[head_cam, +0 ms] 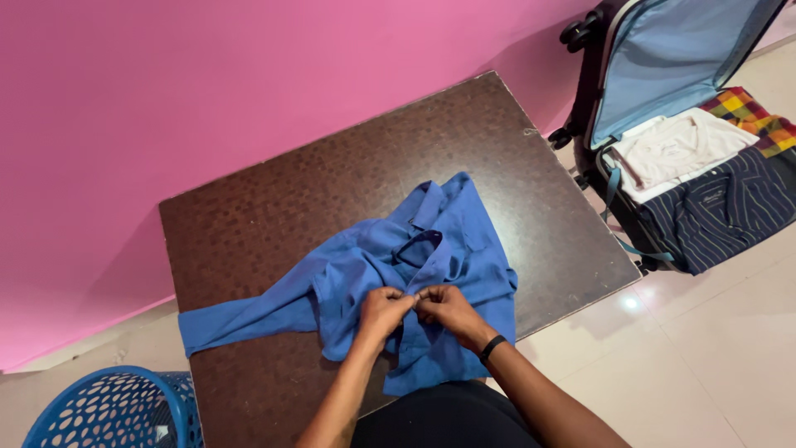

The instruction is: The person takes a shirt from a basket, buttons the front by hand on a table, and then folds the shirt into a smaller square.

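the fingers of the left hand (383, 309) and of the right hand (445, 309) meet tip to tip, both pinched narrow on the front of a blue shirt (390, 282), at a small spot which i cannot see clearly. the right wrist has a black band (492, 348). the shirt lies spread and wrinkled under the fingers, on a dark brown desk (274, 207); its collar is just beyond the fingers, and one sleeve goes far to the left of them, to the edge of the desk. behind the desk is a pink wall (207, 91). to the left of the fingers and lower, on the floor, stands a blue basket (108, 411) with holes. far to the right of the fingers, an open suitcase (663, 75) lies on the tiled floor (713, 357), with a white shirt (676, 149), a dark striped shirt (721, 211) and a checked cloth (750, 112) inside.
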